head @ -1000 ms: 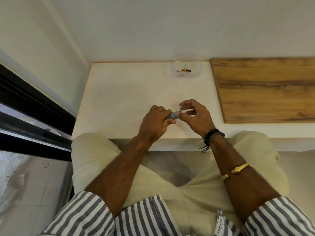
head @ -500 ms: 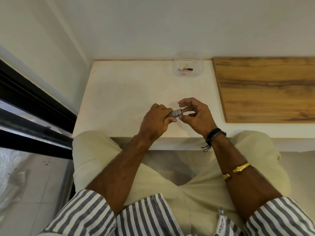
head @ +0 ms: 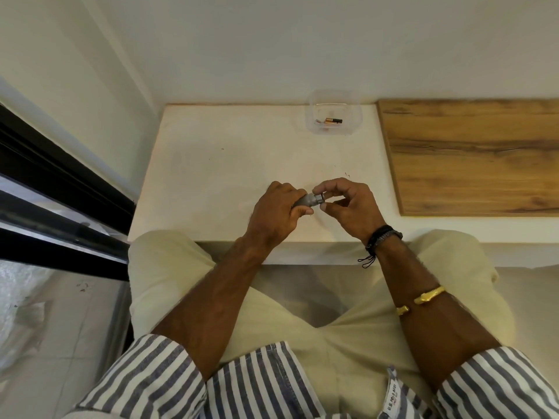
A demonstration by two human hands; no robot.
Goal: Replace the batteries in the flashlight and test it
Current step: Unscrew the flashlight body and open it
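Head view: a small grey cylindrical metal flashlight [head: 308,200] is held just above the near edge of the white desk [head: 211,164]. Its body is gripped in the curled left hand [head: 276,211], and its narrow end piece is pinched between the thumb and fingertips of the right hand [head: 351,204]. Compared with a second ago, more of the flashlight is exposed between the two hands: a bright ring and a stepped tip, then covered by the right fingers, are now shown. The end cap is judged to be turning on its thread, though whether it is being loosened or tightened cannot be told. A copper-and-black battery [head: 333,120] is left in the clear plastic container [head: 354,124] at the desk's far edge, well apart from the hands, so the swap is judged unfinished. A wood-grain board [head: 472,158] lies to the right.
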